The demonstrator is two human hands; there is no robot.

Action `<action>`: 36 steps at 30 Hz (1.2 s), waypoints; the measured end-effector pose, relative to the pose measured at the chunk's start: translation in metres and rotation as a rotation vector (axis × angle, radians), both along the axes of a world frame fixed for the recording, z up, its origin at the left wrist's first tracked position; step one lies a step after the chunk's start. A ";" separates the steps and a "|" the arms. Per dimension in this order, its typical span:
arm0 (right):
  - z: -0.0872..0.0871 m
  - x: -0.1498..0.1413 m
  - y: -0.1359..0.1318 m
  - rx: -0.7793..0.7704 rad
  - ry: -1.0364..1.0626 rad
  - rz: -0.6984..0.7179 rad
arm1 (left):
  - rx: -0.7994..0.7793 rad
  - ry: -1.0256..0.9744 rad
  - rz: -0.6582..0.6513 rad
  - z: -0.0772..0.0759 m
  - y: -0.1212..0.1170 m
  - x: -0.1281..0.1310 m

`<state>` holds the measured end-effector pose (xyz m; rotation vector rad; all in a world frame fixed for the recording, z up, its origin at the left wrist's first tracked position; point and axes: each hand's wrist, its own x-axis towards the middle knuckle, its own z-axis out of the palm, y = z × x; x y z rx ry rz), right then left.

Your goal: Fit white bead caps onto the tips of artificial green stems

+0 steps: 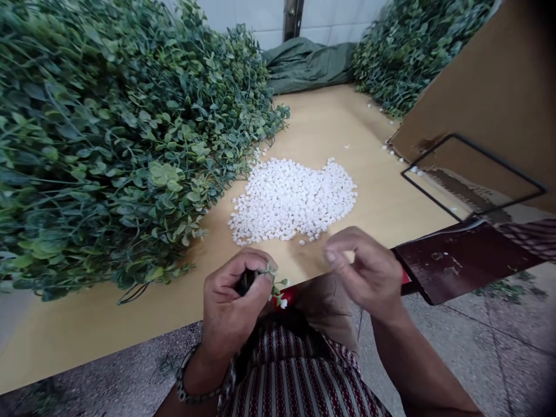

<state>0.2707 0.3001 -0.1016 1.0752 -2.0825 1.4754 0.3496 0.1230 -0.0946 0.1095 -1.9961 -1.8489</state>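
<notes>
Near the table's front edge, my left hand (237, 298) is closed around a small sprig of artificial greenery (278, 284), which pokes out past the thumb toward the right. A white bit shows at one lower tip of the sprig. To the right, my right hand (365, 269) is raised with thumb and forefinger pinched together; anything between them is too small or hidden to make out. Just beyond both hands, a heap of small white plastic pieces (295, 197) lies spread on the table (321, 121).
A large pile of artificial leafy stems (121, 133) covers the left side. Another leafy pile (417, 52) stands at the back right, beside a dark green cloth (310, 63). At right are a cardboard box (486, 98), a black wire frame (499, 156) and a dark red board (460, 260).
</notes>
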 end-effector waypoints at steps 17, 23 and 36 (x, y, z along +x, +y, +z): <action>-0.007 -0.025 -0.016 0.689 0.320 -0.137 | -0.052 -0.118 0.015 0.002 0.008 -0.019; -0.003 -0.015 -0.012 0.203 -0.016 0.032 | -0.201 0.013 -0.047 0.001 0.009 -0.016; -0.016 0.002 -0.014 -0.345 -0.750 0.382 | -0.154 0.084 -0.097 0.006 0.017 -0.015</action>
